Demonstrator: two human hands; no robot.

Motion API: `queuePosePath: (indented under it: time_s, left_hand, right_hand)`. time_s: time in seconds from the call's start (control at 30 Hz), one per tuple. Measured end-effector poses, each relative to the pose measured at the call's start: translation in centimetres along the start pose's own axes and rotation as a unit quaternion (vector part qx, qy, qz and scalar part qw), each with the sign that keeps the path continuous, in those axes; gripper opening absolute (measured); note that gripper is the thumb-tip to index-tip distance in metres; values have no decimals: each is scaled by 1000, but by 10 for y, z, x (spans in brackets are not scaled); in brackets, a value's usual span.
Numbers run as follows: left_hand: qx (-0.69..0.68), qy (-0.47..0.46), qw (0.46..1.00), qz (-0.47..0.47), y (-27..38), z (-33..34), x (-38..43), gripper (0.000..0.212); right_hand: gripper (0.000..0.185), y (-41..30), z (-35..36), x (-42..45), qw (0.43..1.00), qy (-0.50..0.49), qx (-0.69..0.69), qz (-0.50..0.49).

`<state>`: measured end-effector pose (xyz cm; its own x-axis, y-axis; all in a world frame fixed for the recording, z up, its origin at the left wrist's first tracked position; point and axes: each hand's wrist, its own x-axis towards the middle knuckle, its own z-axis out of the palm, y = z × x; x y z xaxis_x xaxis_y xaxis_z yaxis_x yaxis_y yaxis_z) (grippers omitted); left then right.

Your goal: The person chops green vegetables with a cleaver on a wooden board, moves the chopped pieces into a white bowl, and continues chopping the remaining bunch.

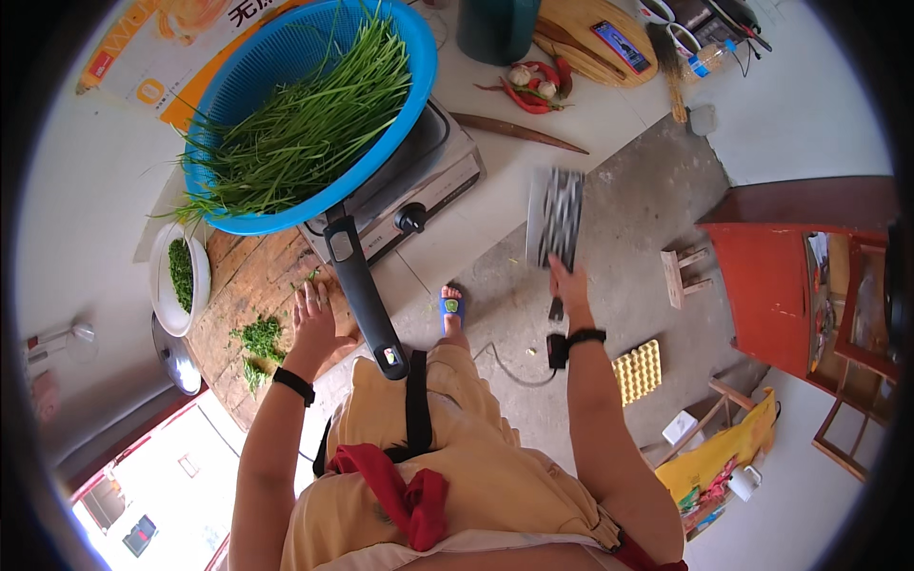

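My right hand [569,289] grips the handle of a kitchen cleaver [558,214], held out over the floor; its broad blade looks blurred. On the wooden cutting board [221,364], my left hand [315,325] rests with fingers apart and nothing in them. Chopped green chives [263,339] lie on the board beside that hand. A white bowl [203,285] at the board's far left contains more chopped greens [180,275]. Above, a blue plastic colander [423,71] is heaped with long green chives [307,128]. A black pan handle [360,292] juts out from beneath the colander.
The colander sits over a portable gas stove [428,200]. Red chili peppers [532,100] and garlic bulbs [521,75] lie on the counter near a wooden stick [518,132]. A phone [620,46] lies on a round wooden board [571,21]. An egg tray [638,372] is on the floor.
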<state>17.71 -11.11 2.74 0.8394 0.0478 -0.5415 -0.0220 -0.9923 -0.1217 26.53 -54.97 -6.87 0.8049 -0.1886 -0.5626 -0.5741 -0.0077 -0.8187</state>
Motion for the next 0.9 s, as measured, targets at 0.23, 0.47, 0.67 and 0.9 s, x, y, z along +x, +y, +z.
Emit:
queuePosePath:
  time_s: [0.23,0.47,0.67,0.9]
  left_hand:
    - [-7,-29,999,-12,9,-12,-3,123]
    - [3,-25,1000,-17,6,-14,2,124]
    - [-4,0,1000,-16,6,-8,1,123]
    - [-23,-13,999,-36,9,-12,-4,122]
  right_hand:
    - [28,51,-45,-96,993,-17,11,113]
    - [32,-39,6,12,998,-58,33,4]
    - [32,-58,19,37,994,-80,70,-16]
    - [35,60,-33,-51,997,-10,-46,66]
